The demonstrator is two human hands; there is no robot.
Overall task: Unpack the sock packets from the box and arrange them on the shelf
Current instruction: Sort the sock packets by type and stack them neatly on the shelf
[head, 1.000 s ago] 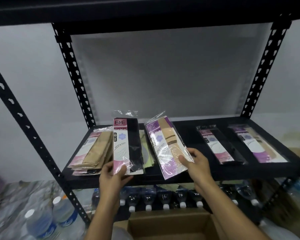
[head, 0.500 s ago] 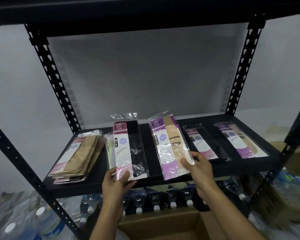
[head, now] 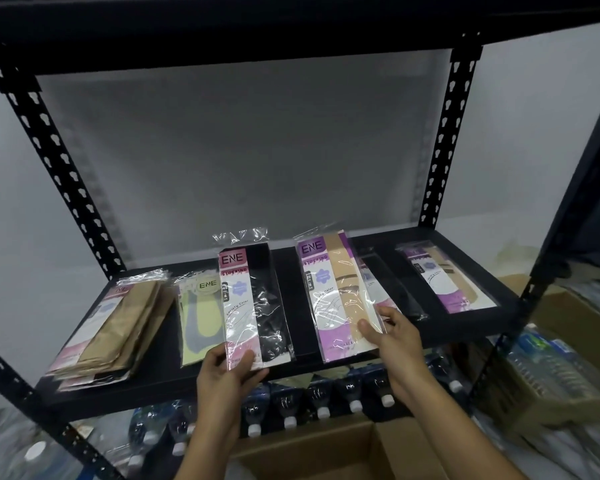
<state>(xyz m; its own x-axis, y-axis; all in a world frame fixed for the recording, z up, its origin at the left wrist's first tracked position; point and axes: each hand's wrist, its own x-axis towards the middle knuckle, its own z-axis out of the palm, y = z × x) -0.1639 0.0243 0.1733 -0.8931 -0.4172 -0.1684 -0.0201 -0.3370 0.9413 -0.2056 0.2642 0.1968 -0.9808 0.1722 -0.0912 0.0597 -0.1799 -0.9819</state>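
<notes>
Left hand (head: 229, 372) pinches the near end of a pink-and-black packet (head: 253, 306), thumb on top and fingers under. Right hand (head: 392, 337) grasps the near right corner of a purple-and-beige packet (head: 336, 296) the same way. Both packets are over the middle of the shelf (head: 297, 327), long axis front to back and labels up, probably so the brand reads from the front. A bare strip of shelf lies between them. Can't tell if their far ends lie flat or are lifted a little. Holding them by the near ends likely lets the person slide and square them into a row. Already down are a tan packet stack (head: 118, 327) at far left, a yellow-green packet (head: 198, 320) just left of the held one, a black packet (head: 392, 292) partly behind the right-hand one, and a purple packet (head: 447, 278) at far right. Likely step: lay both into the gaps and let go. The cardboard box (head: 309, 452) sits open below, contents not visible. Water bottles (head: 323, 400) lie under the shelf.
</notes>
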